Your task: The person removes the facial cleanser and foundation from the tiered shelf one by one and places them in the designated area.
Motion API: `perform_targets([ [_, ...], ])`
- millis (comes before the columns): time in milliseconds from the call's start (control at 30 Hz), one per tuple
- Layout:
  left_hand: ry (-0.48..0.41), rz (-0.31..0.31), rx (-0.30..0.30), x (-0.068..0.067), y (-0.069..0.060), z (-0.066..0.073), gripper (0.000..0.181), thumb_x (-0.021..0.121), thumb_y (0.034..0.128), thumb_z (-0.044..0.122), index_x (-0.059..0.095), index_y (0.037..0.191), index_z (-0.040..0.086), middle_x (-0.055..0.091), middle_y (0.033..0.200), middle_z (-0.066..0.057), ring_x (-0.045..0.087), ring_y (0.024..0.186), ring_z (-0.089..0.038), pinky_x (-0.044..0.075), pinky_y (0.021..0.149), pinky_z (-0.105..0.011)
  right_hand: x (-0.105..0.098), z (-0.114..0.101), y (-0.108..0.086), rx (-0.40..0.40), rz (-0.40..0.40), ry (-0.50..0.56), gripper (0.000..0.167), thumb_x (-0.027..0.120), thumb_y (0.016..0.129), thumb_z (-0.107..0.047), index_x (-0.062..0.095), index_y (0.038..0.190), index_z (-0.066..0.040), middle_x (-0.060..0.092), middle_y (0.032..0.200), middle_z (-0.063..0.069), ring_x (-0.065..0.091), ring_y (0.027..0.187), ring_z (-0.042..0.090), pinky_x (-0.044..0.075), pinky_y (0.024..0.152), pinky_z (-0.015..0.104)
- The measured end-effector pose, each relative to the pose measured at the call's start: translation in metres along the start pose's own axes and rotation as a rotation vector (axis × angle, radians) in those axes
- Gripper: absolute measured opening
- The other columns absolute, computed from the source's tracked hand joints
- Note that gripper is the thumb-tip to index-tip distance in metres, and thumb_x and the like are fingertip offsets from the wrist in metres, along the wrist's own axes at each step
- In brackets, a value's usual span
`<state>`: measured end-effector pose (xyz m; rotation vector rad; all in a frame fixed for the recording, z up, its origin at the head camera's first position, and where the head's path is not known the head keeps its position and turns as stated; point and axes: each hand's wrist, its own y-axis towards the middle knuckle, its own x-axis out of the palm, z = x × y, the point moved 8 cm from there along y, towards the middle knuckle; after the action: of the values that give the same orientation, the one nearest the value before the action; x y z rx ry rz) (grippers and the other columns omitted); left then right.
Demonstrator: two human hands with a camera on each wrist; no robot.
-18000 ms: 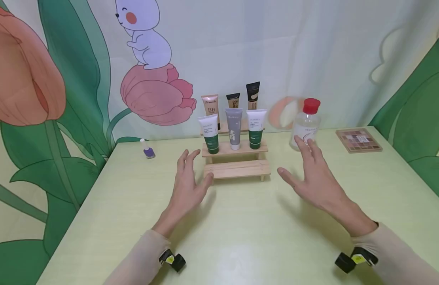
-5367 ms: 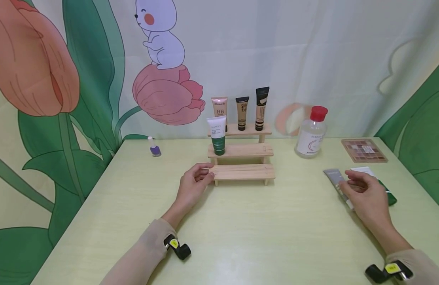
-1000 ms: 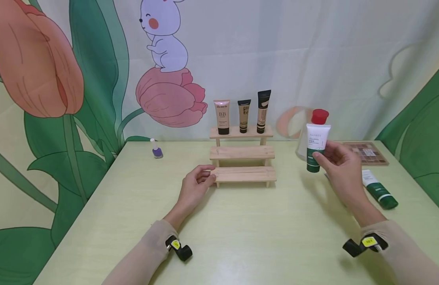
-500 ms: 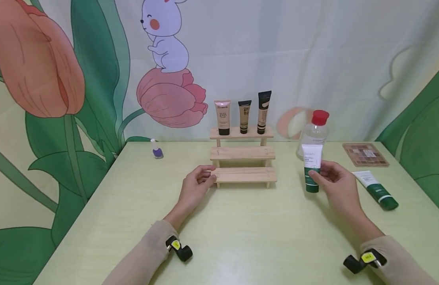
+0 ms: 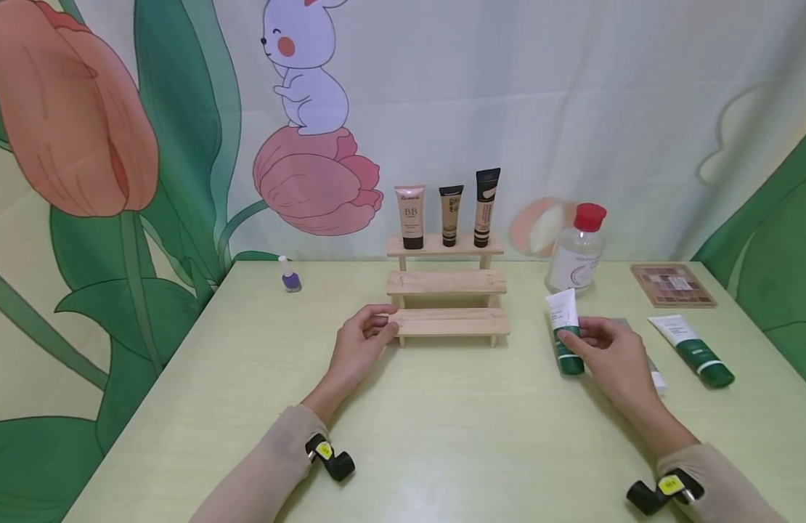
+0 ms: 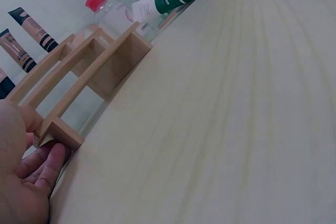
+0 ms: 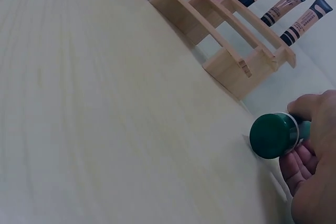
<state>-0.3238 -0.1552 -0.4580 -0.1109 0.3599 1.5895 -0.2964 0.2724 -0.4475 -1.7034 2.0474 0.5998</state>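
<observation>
In the head view my right hand [image 5: 611, 357] pinches a white-and-green squeeze tube [image 5: 563, 314] low over the table, its green cap end towards me. The right wrist view shows that green cap [image 7: 269, 136] end-on between thumb and fingers. My left hand [image 5: 361, 343] grips the left end of the lowest step of a three-step wooden display rack [image 5: 452, 319]; the left wrist view has its fingers around the step's end. On the top step stand a pink BB tube [image 5: 411, 218], a small gold-and-black tube [image 5: 449, 216] and a taller black-capped tube [image 5: 484, 211].
Another white-and-green tube [image 5: 695, 352] lies at the right; a grey tube [image 5: 658, 378] is partly hidden behind my right hand. Behind them are a clear red-capped bottle [image 5: 576, 254] and an eyeshadow palette [image 5: 674, 285]. A purple nail polish bottle [image 5: 290, 280] stands at the left.
The last white-and-green tube has left the middle step, carried right, and has now come down towards the table, tilting. Earlier, the grey tube and other green tube moved from the rack to the right.
</observation>
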Motion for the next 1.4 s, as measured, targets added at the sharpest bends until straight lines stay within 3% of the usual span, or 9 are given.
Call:
perform_targets([
  [200, 0.002, 0.002, -0.001, 0.001, 0.000, 0.001, 0.028, 0.077, 0.1070, 0.016, 0.077, 0.135, 0.016, 0.077, 0.115, -0.009, 0.071, 0.107, -0.021, 0.056, 0.091, -0.024, 0.001, 0.002, -0.001, 0.008, 0.011, -0.041, 0.066, 0.077, 0.105, -0.050, 0.067, 0.147, 0.001, 0.069, 0.133, 0.021, 0.059, 0.112, 0.028, 0.051, 0.071, 0.014],
  [467, 0.011, 0.000, 0.000, 0.001, 0.000, 0.001, 0.028, 0.076, 0.1079, 0.017, 0.077, 0.135, 0.016, 0.076, 0.116, -0.008, 0.071, 0.107, -0.020, 0.057, 0.091, -0.025, 0.004, -0.003, -0.004, -0.042, 0.043, -0.062, 0.057, 0.079, 0.105, -0.042, 0.069, 0.143, -0.001, 0.071, 0.128, 0.020, 0.063, 0.109, 0.027, 0.051, 0.072, 0.010],
  [667, 0.022, 0.008, 0.002, -0.001, 0.000, 0.001, 0.028, 0.076, 0.1078, 0.017, 0.077, 0.136, 0.017, 0.076, 0.116, -0.008, 0.071, 0.108, -0.020, 0.057, 0.094, -0.029, -0.002, -0.010, -0.004, -0.118, 0.142, -0.092, 0.047, 0.081, 0.105, -0.030, 0.070, 0.139, 0.001, 0.074, 0.121, 0.019, 0.065, 0.102, 0.024, 0.046, 0.073, 0.006],
  [867, 0.026, 0.017, -0.003, -0.002, 0.000, -0.001, 0.027, 0.077, 0.1074, 0.019, 0.077, 0.134, 0.018, 0.075, 0.115, -0.006, 0.070, 0.107, -0.019, 0.056, 0.093, -0.026, -0.008, -0.011, -0.006, -0.134, 0.201, -0.098, 0.042, 0.078, 0.105, -0.019, 0.069, 0.140, 0.001, 0.072, 0.123, 0.019, 0.065, 0.103, 0.023, 0.044, 0.075, 0.004],
  [1067, 0.022, 0.014, 0.007, 0.000, 0.000, -0.002, 0.028, 0.076, 0.1073, 0.018, 0.077, 0.135, 0.016, 0.076, 0.115, -0.007, 0.071, 0.107, -0.019, 0.056, 0.093, -0.025, -0.015, -0.016, -0.006, -0.131, 0.236, -0.029, 0.042, 0.076, 0.106, -0.018, 0.068, 0.144, -0.003, 0.073, 0.129, 0.017, 0.065, 0.108, 0.018, 0.046, 0.082, 0.004],
  [1233, 0.013, 0.011, 0.009, 0.000, -0.001, 0.000, 0.029, 0.076, 0.1071, 0.017, 0.077, 0.136, 0.016, 0.076, 0.116, -0.008, 0.071, 0.107, -0.020, 0.056, 0.092, -0.025, -0.017, -0.022, -0.002, -0.117, 0.190, 0.055, 0.051, 0.073, 0.110, -0.028, 0.061, 0.156, -0.011, 0.072, 0.143, 0.012, 0.068, 0.122, 0.018, 0.050, 0.094, 0.005],
  [1400, 0.009, 0.011, 0.013, 0.000, -0.001, 0.002, 0.028, 0.077, 0.1065, 0.017, 0.077, 0.135, 0.016, 0.076, 0.115, -0.008, 0.071, 0.106, -0.021, 0.055, 0.091, -0.025, -0.016, -0.036, 0.007, -0.173, 0.165, 0.167, 0.057, 0.076, 0.109, -0.031, 0.059, 0.160, -0.012, 0.069, 0.149, 0.013, 0.069, 0.126, 0.012, 0.051, 0.097, 0.008],
])
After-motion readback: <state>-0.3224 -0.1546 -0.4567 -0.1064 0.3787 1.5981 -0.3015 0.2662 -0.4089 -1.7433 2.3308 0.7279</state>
